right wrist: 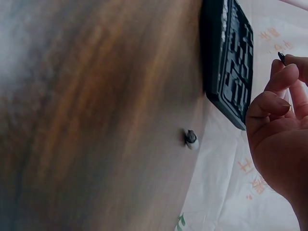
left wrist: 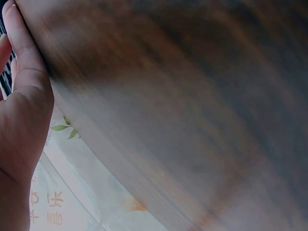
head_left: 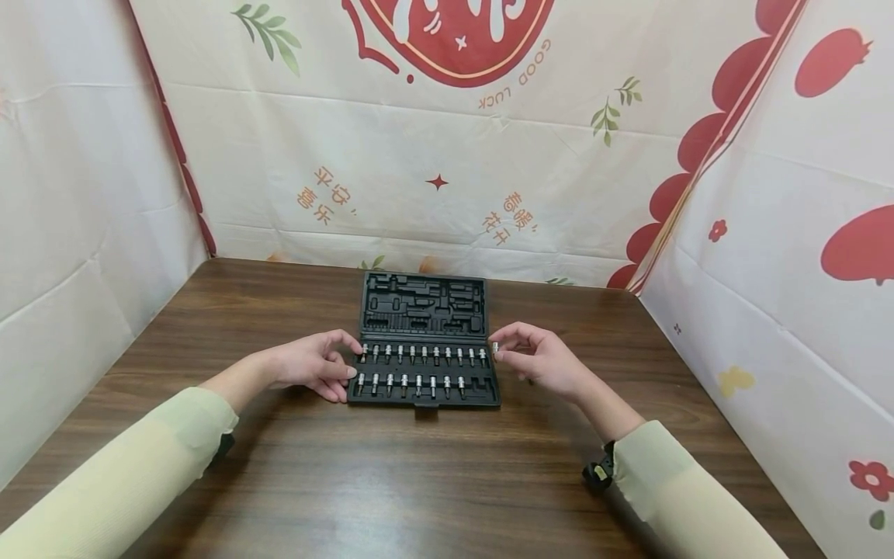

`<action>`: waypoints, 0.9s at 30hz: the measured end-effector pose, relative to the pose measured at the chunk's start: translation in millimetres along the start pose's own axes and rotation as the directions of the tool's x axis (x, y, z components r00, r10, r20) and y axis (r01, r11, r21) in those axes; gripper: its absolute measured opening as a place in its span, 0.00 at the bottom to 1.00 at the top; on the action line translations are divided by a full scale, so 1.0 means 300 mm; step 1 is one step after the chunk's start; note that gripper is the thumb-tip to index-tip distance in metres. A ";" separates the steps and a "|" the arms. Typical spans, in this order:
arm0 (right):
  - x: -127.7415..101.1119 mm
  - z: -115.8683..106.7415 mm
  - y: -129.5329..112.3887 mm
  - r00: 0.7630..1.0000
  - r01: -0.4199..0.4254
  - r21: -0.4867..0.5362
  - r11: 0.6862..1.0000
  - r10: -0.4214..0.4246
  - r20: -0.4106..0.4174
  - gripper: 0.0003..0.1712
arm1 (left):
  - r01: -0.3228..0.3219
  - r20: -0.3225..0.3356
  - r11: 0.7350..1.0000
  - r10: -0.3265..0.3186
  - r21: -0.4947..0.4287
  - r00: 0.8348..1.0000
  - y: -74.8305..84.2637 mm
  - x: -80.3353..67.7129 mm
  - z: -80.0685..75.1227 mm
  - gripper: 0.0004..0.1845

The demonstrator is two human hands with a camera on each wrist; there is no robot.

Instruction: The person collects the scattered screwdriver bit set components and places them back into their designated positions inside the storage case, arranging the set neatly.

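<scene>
Socket (head_left: 495,347) — pinched by right hand (head_left: 541,361) | small piece (right wrist: 191,139) — right-wrist view only

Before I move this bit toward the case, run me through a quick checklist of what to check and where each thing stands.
1. Bit pinched in the right hand: ok.
2. Left hand steadying the case at its left edge: ok.
3. Case open and flat on the table: ok.
4. Free slot at the right end of the lower row: ok.
5. Bit's working end pointing the right way: cannot tell.
</scene>
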State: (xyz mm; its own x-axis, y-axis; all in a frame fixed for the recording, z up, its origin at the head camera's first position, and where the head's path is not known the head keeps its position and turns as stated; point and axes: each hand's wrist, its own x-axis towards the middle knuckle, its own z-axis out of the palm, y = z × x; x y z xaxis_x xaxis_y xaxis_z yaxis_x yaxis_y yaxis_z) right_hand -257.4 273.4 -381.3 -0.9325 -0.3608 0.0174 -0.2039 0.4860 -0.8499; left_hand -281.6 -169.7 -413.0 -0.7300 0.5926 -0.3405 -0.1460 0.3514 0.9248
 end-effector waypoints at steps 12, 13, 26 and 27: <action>0.002 0.067 0.004 0.999 -0.003 -0.138 0.990 0.010 0.051 0.14 | -0.003 -0.003 1.000 0.003 -0.006 1.000 0.000 0.000 0.002 0.28; 0.002 0.073 0.004 0.998 -0.006 -0.159 0.987 0.015 0.058 0.13 | -0.003 -0.004 1.000 0.003 -0.006 1.000 0.000 0.001 0.002 0.28; 0.006 0.126 -0.017 0.994 -0.033 -0.345 0.938 0.067 0.088 0.07 | 0.000 -0.007 1.000 0.000 0.001 1.000 0.003 -0.003 0.003 0.28; 0.007 0.128 -0.019 0.994 -0.030 -0.363 0.931 0.066 0.086 0.08 | 0.001 -0.008 1.000 -0.001 0.003 1.000 0.004 -0.003 0.004 0.28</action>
State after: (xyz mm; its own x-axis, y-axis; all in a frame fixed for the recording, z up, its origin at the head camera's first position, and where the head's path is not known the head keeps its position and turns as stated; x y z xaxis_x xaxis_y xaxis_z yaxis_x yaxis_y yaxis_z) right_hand -246.7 239.4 -396.7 -0.9148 -0.3950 -0.0840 -0.2698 0.7526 -0.6007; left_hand -280.3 -169.1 -411.7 -0.7351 0.5863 -0.3403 -0.1451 0.3542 0.9238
